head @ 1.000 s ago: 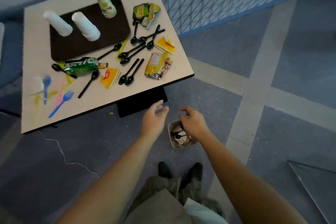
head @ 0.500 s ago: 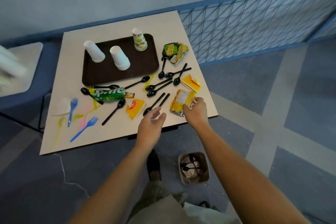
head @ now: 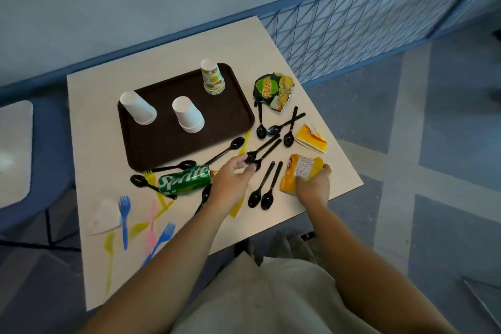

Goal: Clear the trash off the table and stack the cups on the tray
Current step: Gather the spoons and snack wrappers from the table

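Note:
On the cream table [head: 173, 62] lies a dark brown tray [head: 230, 114] with two stacks of upturned white cups [head: 137, 108] [head: 188, 114] and a green-patterned cup stack [head: 212, 77]. My right hand [head: 313, 184] is shut on a yellow snack wrapper [head: 299, 173] near the table's front right edge. My left hand [head: 230, 179] pinches the bowls of two black spoons [head: 264, 150] beside a crushed green Sprite can [head: 184, 179]. Two more black spoons [head: 264, 187] lie between my hands.
A green chip bag [head: 273, 88], a small yellow wrapper [head: 310, 138] and more black spoons [head: 276, 127] lie right of the tray. Blue, pink and yellow plastic forks [head: 151, 228] and a white napkin [head: 104, 217] sit front left. A blue mesh fence [head: 366, 24] runs behind.
Both hands rose from the bin on the floor to the table. My right hand closed on the yellow wrapper, and my left hand reached forward onto the two black spoons.

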